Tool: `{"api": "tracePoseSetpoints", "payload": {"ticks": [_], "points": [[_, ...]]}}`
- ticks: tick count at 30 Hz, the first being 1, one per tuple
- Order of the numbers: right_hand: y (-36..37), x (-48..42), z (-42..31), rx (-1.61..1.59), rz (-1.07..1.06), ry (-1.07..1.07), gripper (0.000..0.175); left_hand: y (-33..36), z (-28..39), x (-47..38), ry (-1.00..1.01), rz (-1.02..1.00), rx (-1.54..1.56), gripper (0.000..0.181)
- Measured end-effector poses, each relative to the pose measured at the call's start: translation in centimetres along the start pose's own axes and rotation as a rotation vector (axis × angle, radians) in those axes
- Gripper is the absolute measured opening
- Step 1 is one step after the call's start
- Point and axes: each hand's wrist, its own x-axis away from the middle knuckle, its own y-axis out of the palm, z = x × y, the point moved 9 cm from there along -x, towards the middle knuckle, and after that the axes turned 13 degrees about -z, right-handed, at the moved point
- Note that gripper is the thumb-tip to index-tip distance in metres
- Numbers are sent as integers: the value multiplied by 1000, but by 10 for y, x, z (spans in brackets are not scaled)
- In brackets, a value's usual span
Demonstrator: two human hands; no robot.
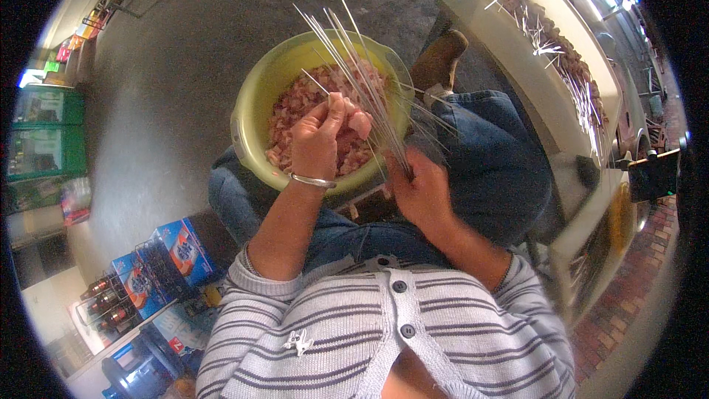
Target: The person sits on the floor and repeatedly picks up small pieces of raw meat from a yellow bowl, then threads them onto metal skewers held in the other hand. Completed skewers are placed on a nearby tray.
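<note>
My left hand [317,136] pinches a piece of raw meat [360,123] between thumb and fingers, above a yellow-green plastic basin [249,138]. A thin skewer [314,81] sticks out beyond the pinched meat, pointing up and left. In my right hand [424,188], blurred at the basin's right rim, is a fanned bundle of thin skewers [360,80]. Their long ends reach over the basin. Chopped raw meat [293,116] fills the basin's bottom. Whether the skewer at the meat is also held by my right hand is hidden.
At the right, a long pale tub [595,50] holds skewered meat [559,50]. A dark device [654,177] stands near its end. Blue printed boxes [185,249], bottles in a wire rack [105,305] and a blue water jug [144,368] are at lower left.
</note>
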Motion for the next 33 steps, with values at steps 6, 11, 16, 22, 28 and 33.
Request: {"api": "tracePoseSetpoints", "payload": {"ticks": [6,11,16,22,28,33], "points": [[5,-7,17,-363,-77,137,10,23,-26,10,-184,-295,-42,23],[-3,-8,19,-492,-73,119,10,-4,-32,4,-214,-493,-642,24],[-4,-8,21,-559,-104,138,14,-24,-82,-28,-315,-604,-1248,29],[-9,-2,25,-482,-108,179,14,-4,-128,-24,-436,-882,-1508,29],[-12,1,33,-558,-100,236,13,-13,-79,-15,-396,-871,-1172,28],[-14,0,41,-486,-96,242,13,-68,-46,-17,-403,-528,-1382,30]]}}
